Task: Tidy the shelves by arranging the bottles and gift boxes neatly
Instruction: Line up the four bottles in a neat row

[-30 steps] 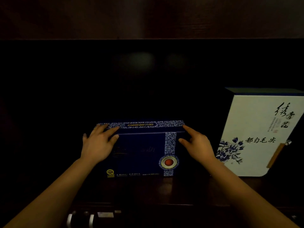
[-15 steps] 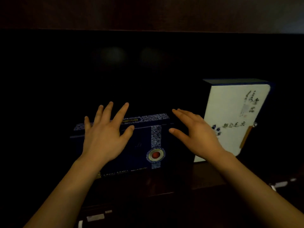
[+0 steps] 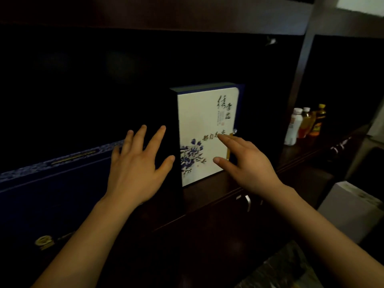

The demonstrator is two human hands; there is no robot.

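Note:
A tall white gift box with blue flowers and black calligraphy stands upright on the dark shelf. To its left lies a dark blue gift box with a patterned top edge. My left hand hovers with spread fingers in front of the white box's dark left side, holding nothing. Over the box's lower right front my right hand is held with straight fingers. Whether either hand touches the box cannot be told.
Three bottles, one white, one orange and one dark with a yellow cap, stand on the shelf section to the right, past a vertical divider. Cabinet handles sit below the shelf edge. A pale box stands at lower right.
Both hands left the dark blue box and moved right to the white box. The view swung right, bringing the bottles and divider into sight.

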